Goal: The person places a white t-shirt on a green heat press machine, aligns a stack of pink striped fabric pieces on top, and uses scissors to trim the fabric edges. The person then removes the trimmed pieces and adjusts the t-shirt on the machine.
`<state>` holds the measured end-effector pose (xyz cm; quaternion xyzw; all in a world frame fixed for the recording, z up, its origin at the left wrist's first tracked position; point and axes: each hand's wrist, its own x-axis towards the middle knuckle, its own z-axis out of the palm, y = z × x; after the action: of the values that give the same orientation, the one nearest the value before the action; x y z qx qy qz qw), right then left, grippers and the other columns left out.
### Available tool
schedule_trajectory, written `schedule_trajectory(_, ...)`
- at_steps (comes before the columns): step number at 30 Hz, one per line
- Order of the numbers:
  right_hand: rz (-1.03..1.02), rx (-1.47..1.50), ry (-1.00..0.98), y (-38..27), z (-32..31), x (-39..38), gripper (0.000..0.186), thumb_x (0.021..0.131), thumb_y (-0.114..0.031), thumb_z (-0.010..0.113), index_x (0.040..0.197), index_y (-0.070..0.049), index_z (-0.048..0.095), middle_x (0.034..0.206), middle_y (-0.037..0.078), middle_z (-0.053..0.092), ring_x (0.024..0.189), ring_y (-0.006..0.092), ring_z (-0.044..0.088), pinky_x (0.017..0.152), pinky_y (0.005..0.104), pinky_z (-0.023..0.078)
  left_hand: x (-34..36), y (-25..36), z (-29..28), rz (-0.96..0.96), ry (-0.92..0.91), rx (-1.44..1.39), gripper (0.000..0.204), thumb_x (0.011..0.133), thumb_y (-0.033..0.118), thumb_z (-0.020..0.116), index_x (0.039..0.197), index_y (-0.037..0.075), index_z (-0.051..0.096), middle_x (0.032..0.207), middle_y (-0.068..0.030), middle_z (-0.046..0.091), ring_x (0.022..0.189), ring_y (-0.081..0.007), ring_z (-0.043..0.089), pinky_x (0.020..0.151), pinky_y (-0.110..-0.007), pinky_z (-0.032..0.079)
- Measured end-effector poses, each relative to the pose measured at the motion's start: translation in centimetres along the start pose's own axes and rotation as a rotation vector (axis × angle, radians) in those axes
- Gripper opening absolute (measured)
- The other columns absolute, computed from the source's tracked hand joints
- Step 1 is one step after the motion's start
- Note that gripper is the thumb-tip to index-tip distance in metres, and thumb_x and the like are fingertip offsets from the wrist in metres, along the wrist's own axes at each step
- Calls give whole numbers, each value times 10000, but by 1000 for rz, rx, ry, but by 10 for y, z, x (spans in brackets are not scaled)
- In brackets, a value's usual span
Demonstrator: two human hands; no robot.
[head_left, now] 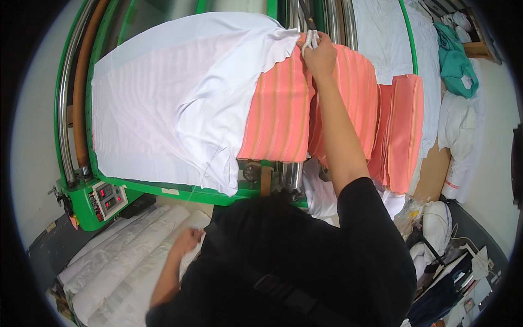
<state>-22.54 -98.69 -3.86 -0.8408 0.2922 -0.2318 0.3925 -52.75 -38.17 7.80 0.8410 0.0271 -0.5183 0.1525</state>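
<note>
At the far edge of the striped cloth, my right hand point(322, 54) is closed round the white-wrapped handles of a pair of scissors point(306, 17). The dark blades point away from me. Beneath that hand and arm lies coral fabric point(279, 111) with yellowish stripes, folding over the machine. A thin white cloth point(163, 98) covers its left part, with a bunched, wrinkled edge on the right. My left hand point(189, 240) is low at the left, closed, below the machine's front edge. A fine loose thread point(205, 173) trails from the white cloth towards it; whether the fingers pinch it cannot be made out.
The green machine frame point(147, 190) has metal rollers point(348, 24) and a control panel point(109, 197) at the front left. Wrapped fabric rolls point(117, 270) lie at the lower left. Folded striped fabric point(404, 133), a green cloth point(456, 60) and white bundles point(457, 122) are at the right.
</note>
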Motion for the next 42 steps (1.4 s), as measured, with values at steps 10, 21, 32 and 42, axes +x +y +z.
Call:
schedule_trajectory(10, -94, -66, 77, 9, 7, 6, 596, 815, -392, 846, 1180, 51, 686, 1037, 256, 756, 993, 413, 738, 876, 466, 583, -60, -160, 137, -230, -20, 68, 271, 979, 273, 664, 1049, 13, 687, 1015, -196, 727, 965, -399, 684, 826, -497, 515)
schedule_trajectory(21, -128, -147, 31, 12, 3, 17, 719, 765, -436, 879, 1226, 71, 660, 1113, 247, 750, 1071, 387, 727, 945, 440, 572, 117, 286, 77, 784, 499, -139, 419, 978, 228, 688, 1224, -81, 549, 1147, -276, 683, 1082, -475, 655, 925, -527, 525)
schedule_trajectory(32, -37, -40, 3, 17, 2, 12, 697, 785, -408, 870, 1238, 74, 652, 1110, 266, 744, 1067, 395, 728, 931, 444, 577, 87, 312, 65, 1114, 641, 103, 198, 938, 188, 681, 828, 43, 605, 961, -225, 683, 989, -429, 664, 831, -541, 503)
schedule_trajectory(42, 83, 101, -68, 28, 2, 24, 762, 671, -387, 935, 1224, 71, 681, 1140, 245, 746, 1088, 376, 729, 946, 440, 572, 122, 325, 96, 1440, 582, -97, 178, 898, 23, 635, 758, 7, 525, 732, -162, 494, 724, -379, 544, 737, -488, 446)
